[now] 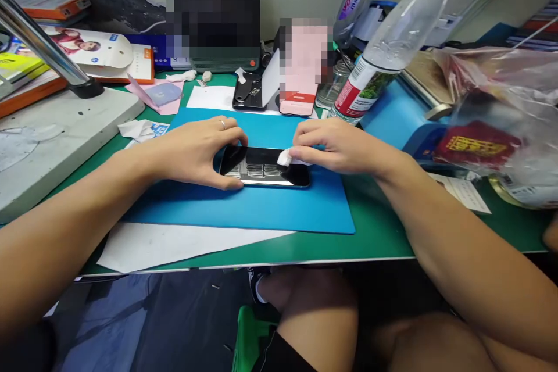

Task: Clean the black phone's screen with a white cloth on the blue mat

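Observation:
A black smartphone (265,174) lies flat on the blue mat (244,209), its glossy screen showing bright reflections. My left hand (203,151) grips the phone's left end, thumb on the near edge and fingers at the far edge. Pinched between the fingers of my right hand (333,145) is a white wad of tissue (285,157), touching the screen toward its right end. Behind the mat are another dark phone (249,92) lying down and a pink phone-shaped item (298,70) propped upright.
A large plastic bottle (370,75) with a red cap leans behind my right hand. To the right sits a clear plastic bag (483,110). A white stand base (56,145) and several boxes (87,58) fill the left. White paper (174,244) lies under the mat's near edge.

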{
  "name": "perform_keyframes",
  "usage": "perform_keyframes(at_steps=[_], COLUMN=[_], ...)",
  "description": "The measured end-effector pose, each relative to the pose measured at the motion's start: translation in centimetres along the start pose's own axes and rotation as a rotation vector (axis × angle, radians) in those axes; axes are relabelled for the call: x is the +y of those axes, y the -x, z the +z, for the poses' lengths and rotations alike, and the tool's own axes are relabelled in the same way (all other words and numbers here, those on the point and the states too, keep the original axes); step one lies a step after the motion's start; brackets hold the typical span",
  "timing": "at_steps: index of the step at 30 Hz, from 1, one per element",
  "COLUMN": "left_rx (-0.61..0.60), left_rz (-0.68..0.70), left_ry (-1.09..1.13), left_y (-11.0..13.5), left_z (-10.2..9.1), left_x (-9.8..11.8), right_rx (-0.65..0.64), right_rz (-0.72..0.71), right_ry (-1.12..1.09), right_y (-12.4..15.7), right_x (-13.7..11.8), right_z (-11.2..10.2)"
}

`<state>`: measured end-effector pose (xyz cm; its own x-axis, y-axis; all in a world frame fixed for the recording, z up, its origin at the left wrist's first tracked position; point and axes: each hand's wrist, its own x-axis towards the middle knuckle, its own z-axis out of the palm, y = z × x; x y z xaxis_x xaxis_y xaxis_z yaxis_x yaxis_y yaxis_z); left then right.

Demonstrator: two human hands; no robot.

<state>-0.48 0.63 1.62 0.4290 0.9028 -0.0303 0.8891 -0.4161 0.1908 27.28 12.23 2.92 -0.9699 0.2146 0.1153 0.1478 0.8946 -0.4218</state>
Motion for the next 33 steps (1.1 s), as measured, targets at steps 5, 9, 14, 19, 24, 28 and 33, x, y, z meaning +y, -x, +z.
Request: perform_keyframes(at_steps=[5,9,14,19,24,28,33], left_rx=[-0.023,0.001,0.005,-0.003,-0.007,-0.011,-0.035], left_rz=[-0.019,0.016,0.013,0.002,-0.018,-0.024,-0.042], left_ry=[-0.050,-0.035,-0.003,0.015,0.010,0.015,0.021], left_y=[-0.1,-0.2,-0.5,-0.7,-0.9,-0.8,-0.7], left_z=[-0.3,-0.1,-0.1,-0.2,-0.1,-0.2,-0.5], left_x=[0.4,0.4,0.4,0.4,0.5,0.7,1.1], right_rx=[0.023,0.060,0.085,0.086,0.088,0.096,0.084], right_rz=[-0.038,-0.069,-0.059,-0.039,-0.012,0.038,0.124], right_ry=[-0.038,0.010,0.057,0.087,0.026,-0.072,-0.045], right_y=[0.2,0.2,0.0,0.0,-0.1,-0.2,-0.2], right_x=[0.3,0.9,1.2,1.2,1.0,1.1,2.1], right_z=[0.2,0.5,0.7,0.7,0.9,1.0,0.8])
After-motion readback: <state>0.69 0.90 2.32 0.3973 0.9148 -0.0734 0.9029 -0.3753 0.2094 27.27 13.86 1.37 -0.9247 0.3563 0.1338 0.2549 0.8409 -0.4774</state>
